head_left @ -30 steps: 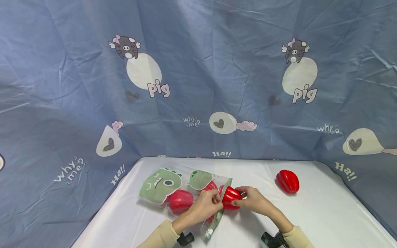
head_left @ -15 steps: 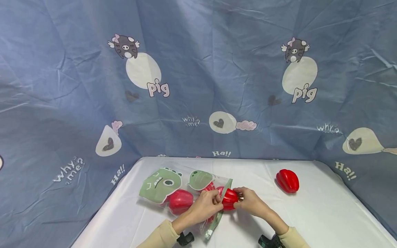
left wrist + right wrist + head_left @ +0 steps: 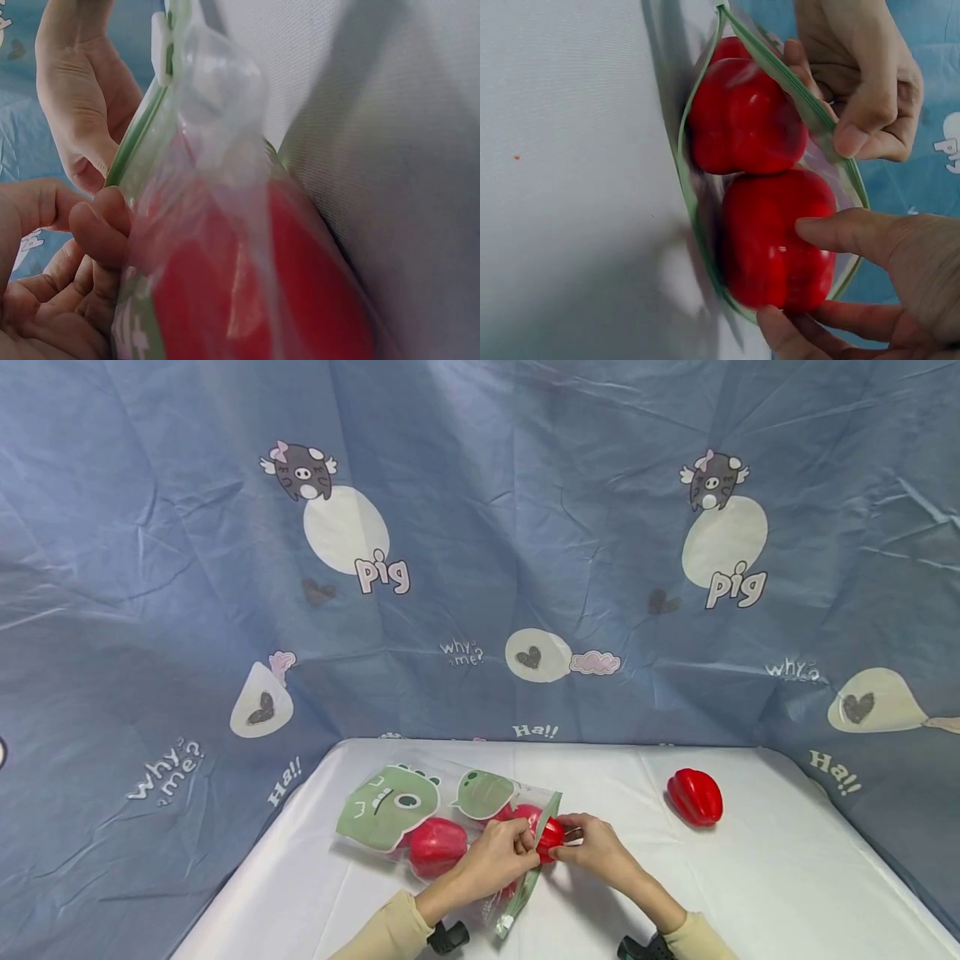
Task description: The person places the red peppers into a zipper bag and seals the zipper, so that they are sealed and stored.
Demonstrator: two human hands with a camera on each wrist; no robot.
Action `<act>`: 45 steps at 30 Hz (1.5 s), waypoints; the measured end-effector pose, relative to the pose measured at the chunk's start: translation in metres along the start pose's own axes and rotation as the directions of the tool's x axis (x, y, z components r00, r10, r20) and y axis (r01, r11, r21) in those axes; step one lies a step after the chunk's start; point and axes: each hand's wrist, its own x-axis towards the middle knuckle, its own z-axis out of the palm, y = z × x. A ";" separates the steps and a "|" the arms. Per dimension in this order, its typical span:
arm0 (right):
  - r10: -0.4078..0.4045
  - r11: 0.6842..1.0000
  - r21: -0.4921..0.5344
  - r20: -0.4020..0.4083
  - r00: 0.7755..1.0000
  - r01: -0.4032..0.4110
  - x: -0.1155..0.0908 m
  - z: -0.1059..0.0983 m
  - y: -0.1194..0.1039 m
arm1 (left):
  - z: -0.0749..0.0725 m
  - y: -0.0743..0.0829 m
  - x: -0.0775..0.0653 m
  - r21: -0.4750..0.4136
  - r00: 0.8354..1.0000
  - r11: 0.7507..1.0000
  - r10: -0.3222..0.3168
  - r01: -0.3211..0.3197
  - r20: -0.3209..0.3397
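A clear zip bag (image 3: 405,802) with a green dinosaur print lies on its side, its mouth facing right. My left hand (image 3: 495,856) pinches the upper edge of the mouth, between thumb and fingers in the right wrist view. A glossy red bell pepper (image 3: 776,240) sits partly inside the opening. My right hand (image 3: 600,852) grips this pepper from outside, thumb on one side and fingers on the other. Another red pepper (image 3: 746,120) lies beside it within the bag. Deeper in, one more pepper (image 3: 437,847) shows through the plastic. The left wrist view shows red through blurred plastic.
A loose red pepper (image 3: 696,797) lies at the right on the white-covered table (image 3: 780,868). Behind the table hangs a blue cloth (image 3: 600,568) with pig prints. The bag's white zip slider (image 3: 160,49) is at the near end of its mouth.
My right hand has moved left, pushing the gripped pepper further into the bag's mouth. The left hand keeps its hold on the edge, and the loose pepper stays put.
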 end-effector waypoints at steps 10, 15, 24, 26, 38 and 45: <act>-0.007 1.000 0.020 -0.082 0.997 0.009 0.000 0.009 0.000 | 0.000 -0.001 0.000 -0.006 1.000 1.000 -0.002 0.002 0.000; -0.014 0.998 0.062 -0.106 0.994 0.021 0.002 0.012 0.002 | 0.000 0.000 0.000 -0.002 1.000 1.000 -0.008 0.008 0.001; -0.009 0.995 0.094 -0.153 0.988 0.024 0.004 0.016 0.000 | -0.003 0.001 0.000 0.031 1.000 0.999 0.011 -0.010 -0.017; -0.007 0.994 0.105 -0.155 0.988 0.024 0.004 0.016 0.000 | -0.003 0.002 0.000 0.027 1.000 1.000 0.009 -0.009 -0.016; -0.021 0.990 0.136 -0.190 0.981 0.048 0.005 0.022 0.005 | 0.000 0.001 0.001 0.025 1.000 0.999 0.022 -0.022 -0.016; -0.033 0.984 0.169 -0.114 0.993 0.052 0.004 0.024 0.009 | 0.000 0.000 0.000 0.015 1.000 1.000 0.014 -0.014 -0.001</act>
